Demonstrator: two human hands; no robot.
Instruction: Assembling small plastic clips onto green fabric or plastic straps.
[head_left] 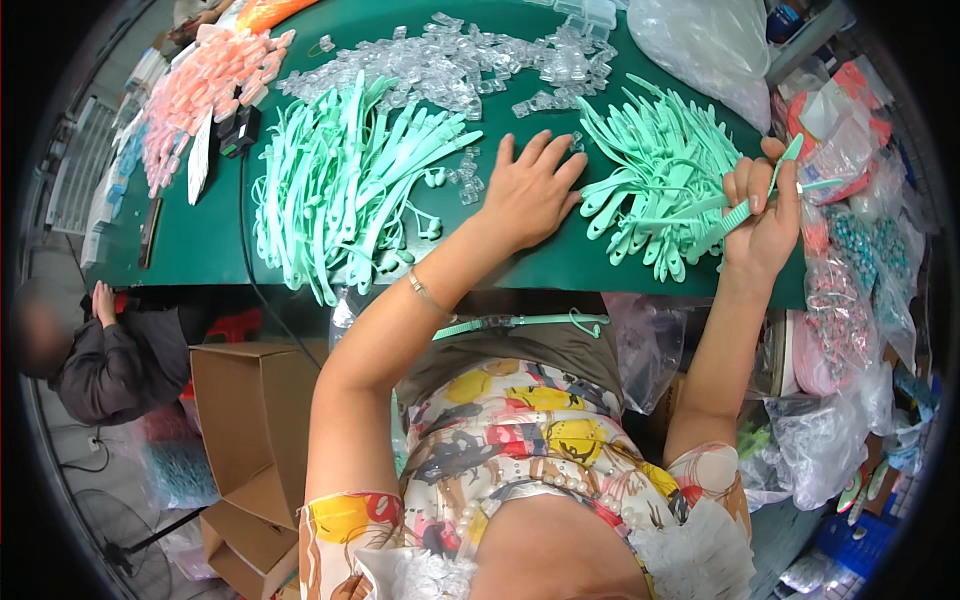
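My left hand rests palm down on the green table, fingers stretched out, beside a few small clear plastic clips. To its left lies a heap of mint-green rubbery straps, some with small round ends. My right hand is raised at the right edge of a second heap of mint-green straps. Its fingers are closed around a few mint-green straps, whose ends stick out on both sides. Across my lap lies a single mint-green strap with a clear piece around its middle.
A wide pile of clear plastic clips covers the table's far side. Peach-coloured pieces lie far left, near a black device with a cable. Bags of parts crowd the right. Cardboard boxes and another person are at left.
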